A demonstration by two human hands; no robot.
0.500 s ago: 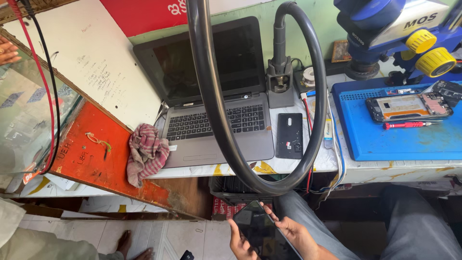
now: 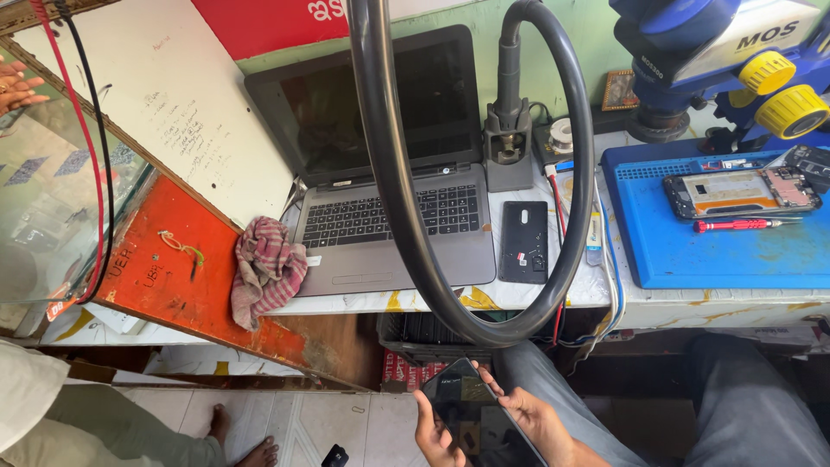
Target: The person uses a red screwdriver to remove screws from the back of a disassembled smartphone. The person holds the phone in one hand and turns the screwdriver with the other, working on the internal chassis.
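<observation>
Both hands gripped a dark smartphone (image 2: 471, 413) low over the lap, the left hand (image 2: 432, 437) curled round its left edge, the right hand (image 2: 532, 419) clasping its right edge, fingers (image 2: 490, 380) just below the looped grey hose (image 2: 415, 225).

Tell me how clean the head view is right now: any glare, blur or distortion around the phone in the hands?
Head view: even daylight, soft shadows. The dark phone held by the left hand and right hand shows faint screen reflections and sits cut off at the bottom edge. The grey hose looms large and bowed by the wide lens. The laptop screen has mild sheen; the bench looks sharp.
</observation>
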